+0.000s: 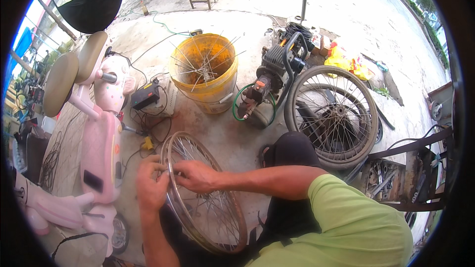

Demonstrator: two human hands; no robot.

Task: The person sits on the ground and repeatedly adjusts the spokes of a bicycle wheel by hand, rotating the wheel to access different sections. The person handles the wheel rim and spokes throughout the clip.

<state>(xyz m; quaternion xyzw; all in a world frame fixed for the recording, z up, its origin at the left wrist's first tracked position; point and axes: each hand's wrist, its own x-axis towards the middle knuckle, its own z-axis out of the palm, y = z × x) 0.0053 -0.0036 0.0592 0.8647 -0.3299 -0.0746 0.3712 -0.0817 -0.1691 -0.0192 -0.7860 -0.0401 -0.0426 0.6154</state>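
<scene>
A bare metal wheel rim (174, 199) with thin spokes stands tilted between my legs, with no tyre on it. My left hand (152, 184) is at its outer left side, fingers bent and pinched together close to the metal. Inside the rim, my right hand (196, 176) has its fingers curled and pressed together near the upper left part, where spokes meet the rim. Whatever sits between the fingertips of either hand is too small or hidden to make out. The lower part of the wheel rests against my dark trousers.
Ahead stands a yellow bucket (229, 81) with loose spokes sticking out. Right of it are an air compressor (277, 62) and a tyred wheel (295, 106). A pink scooter (101, 155) lines the left side. Cables and a charger box (145, 97) lie between. A metal tool rack (418, 141) is at right.
</scene>
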